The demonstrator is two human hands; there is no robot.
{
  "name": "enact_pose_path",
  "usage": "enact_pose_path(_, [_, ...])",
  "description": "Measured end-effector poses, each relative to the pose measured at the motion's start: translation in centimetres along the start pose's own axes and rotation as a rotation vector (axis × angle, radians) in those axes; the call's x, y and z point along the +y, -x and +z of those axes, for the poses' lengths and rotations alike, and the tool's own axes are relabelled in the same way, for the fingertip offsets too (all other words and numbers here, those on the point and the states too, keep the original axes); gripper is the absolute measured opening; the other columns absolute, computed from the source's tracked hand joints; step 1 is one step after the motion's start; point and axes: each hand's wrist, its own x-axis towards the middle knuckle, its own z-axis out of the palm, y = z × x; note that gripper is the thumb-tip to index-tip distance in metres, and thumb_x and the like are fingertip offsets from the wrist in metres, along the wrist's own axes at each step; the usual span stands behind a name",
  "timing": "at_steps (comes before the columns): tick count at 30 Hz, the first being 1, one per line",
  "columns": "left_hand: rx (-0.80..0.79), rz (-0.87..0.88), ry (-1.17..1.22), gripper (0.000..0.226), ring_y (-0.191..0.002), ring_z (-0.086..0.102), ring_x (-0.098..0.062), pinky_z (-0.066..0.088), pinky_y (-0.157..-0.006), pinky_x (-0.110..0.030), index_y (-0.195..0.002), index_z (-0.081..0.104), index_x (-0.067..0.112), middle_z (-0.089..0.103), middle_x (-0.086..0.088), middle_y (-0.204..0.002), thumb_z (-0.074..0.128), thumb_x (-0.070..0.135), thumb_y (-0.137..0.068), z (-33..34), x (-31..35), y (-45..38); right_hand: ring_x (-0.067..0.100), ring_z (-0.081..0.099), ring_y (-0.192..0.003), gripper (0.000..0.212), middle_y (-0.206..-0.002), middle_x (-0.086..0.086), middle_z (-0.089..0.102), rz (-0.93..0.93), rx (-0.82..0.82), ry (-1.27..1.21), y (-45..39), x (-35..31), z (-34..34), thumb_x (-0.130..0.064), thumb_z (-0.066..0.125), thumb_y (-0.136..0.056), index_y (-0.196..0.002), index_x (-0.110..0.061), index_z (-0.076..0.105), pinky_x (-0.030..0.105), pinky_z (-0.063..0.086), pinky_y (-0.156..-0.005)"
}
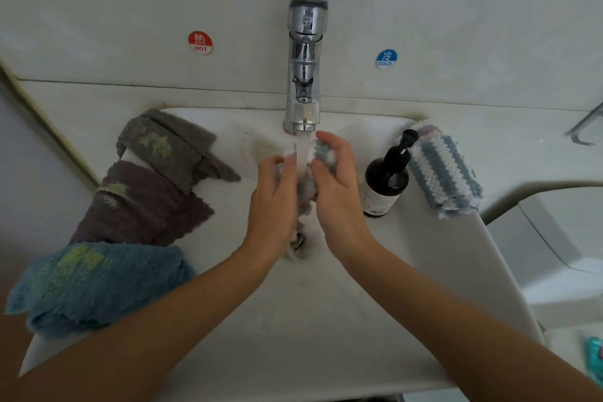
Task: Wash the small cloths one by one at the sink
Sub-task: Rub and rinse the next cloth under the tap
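- Basin [326, 320] nearest, bare white slope below both forearms; best kept under the work so drips land inside.
- Blue cloth [94, 284] draped over the rim at 8 o'clock, purple cloth [143, 206] above it at 9, grey cloth [166, 143] at 10; all three stained green, apparently unwashed.
- Left hand [274, 192] and right hand [336, 186] at centre, fingers curled round a striped cloth [306, 179], bunched between the palms with a wet tail hanging toward the drain.
- Worth opening the bunch, rubbing fold against fold, turning it so each face meets the water.
- Soap bottle [388, 179] at 3 o'clock, just beside the right hand.
- Second striped cloth [443, 170] on the rim beyond the bottle.
- Stream [301, 153] falling between the fingertips onto the cloth.
- Tap [305, 75] at 12 o'clock, farthest.
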Motion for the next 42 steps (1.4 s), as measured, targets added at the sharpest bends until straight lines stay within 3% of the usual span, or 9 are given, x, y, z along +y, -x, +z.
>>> enact_pose_path(2, [0.047,0.005,-0.049,0.032,-0.066,0.063,-0.010,0.051,-0.057,-0.030,-0.107,0.052,0.023,0.062,0.004,-0.083,0.034,0.050,-0.100,-0.1,-0.1,0.0,-0.003,0.059,-0.090,0.025,-0.100,-0.009,0.060,-0.033,-0.039,0.113,0.0,0.4,0.2,-0.017,0.042,-0.104,-0.124,-0.032,0.046,0.022,0.051,-0.082])
enact_pose_path(5, [0.076,0.014,-0.013,0.025,-0.082,0.066,-0.014,0.057,-0.077,-0.041,-0.094,0.055,0.030,0.066,0.002,-0.088,0.038,0.047,-0.100,0.0,-0.4,-0.2,0.011,0.063,-0.100,0.020,-0.111,0.001,0.063,-0.050,-0.044,0.244,0.0,1.4,0.5,-0.035,0.046,-0.101,-0.120,-0.039,0.043,0.031,0.054,-0.085])
enact_pose_path(12, [0.120,0.176,-0.049,0.036,-0.056,0.055,-0.003,0.044,-0.052,-0.018,-0.079,0.059,0.013,0.059,0.002,-0.065,0.043,0.037,-0.100,0.0,-0.3,-0.3,0.010,0.064,-0.066,0.020,-0.074,-0.001,0.065,0.003,0.052,0.208,-0.5,0.7,0.4,-0.042,0.056,-0.094,-0.092,-0.022,0.056,0.030,0.054,-0.061])
enact_pose_path(20, [0.082,0.260,-0.029,0.044,-0.046,0.046,-0.002,0.038,-0.048,-0.018,-0.056,0.051,0.021,0.048,0.010,-0.046,0.048,0.026,-0.100,0.2,0.3,-0.3,0.024,0.062,-0.074,0.040,-0.073,0.004,0.062,0.083,0.126,0.222,-0.9,-0.1,0.4,-0.036,0.043,-0.102,-0.068,-0.018,0.056,0.047,0.054,-0.076])
enact_pose_path(26, [0.107,0.273,0.033,0.014,-0.063,0.055,0.005,0.045,-0.055,-0.010,-0.087,0.047,0.030,0.054,0.007,-0.078,0.059,0.028,-0.094,0.7,0.7,0.3,0.015,0.061,-0.081,0.014,-0.085,-0.004,0.060,0.098,0.228,0.019,-0.6,0.1,0.2,-0.021,0.049,-0.100,-0.089,-0.026,0.054,0.048,0.056,-0.080])
enact_pose_path(31, [0.027,0.156,0.130,0.027,-0.088,0.063,0.005,0.052,-0.072,-0.017,-0.123,0.041,0.026,0.060,0.012,-0.105,0.051,0.029,-0.098,0.4,0.4,0.1,0.011,0.063,-0.092,0.025,-0.099,-0.006,0.059,0.105,0.165,-0.147,-0.7,-0.4,-0.4,-0.001,0.053,-0.097,-0.101,-0.025,0.057,0.038,0.058,-0.086])
enact_pose_path(35, [0.031,0.064,0.111,0.016,-0.087,0.067,-0.007,0.059,-0.071,-0.034,-0.111,0.046,0.035,0.063,0.015,-0.097,0.042,0.045,-0.099,0.0,0.4,-0.3,0.014,0.061,-0.093,0.038,-0.102,-0.003,0.059,0.080,0.087,-0.171,-0.4,-0.3,-0.6,0.011,0.049,-0.089,-0.110,-0.019,0.059,0.025,0.056,-0.074])
enact_pose_path(39, [0.078,0.095,0.078,0.015,-0.083,0.066,-0.011,0.058,-0.063,-0.035,-0.091,0.051,0.034,0.061,0.011,-0.089,0.043,0.043,-0.099,-0.3,0.7,-0.5,0.008,0.062,-0.082,0.023,-0.093,-0.004,0.062,0.079,0.054,-0.109,-0.3,-0.2,-0.5,-0.020,0.054,-0.077,-0.097,-0.023,0.064,0.024,0.054,-0.064])
enact_pose_path(42, [0.103,0.194,0.048,0.017,-0.080,0.065,-0.011,0.055,-0.067,-0.035,-0.095,0.056,0.027,0.063,0.007,-0.085,0.047,0.041,-0.099,-0.1,0.4,-0.3,0.009,0.064,-0.082,0.019,-0.089,-0.007,0.063,0.131,-0.011,0.051,-0.1,0.1,-0.3,-0.045,0.053,-0.094,-0.092,-0.028,0.060,0.032,0.059,-0.066])
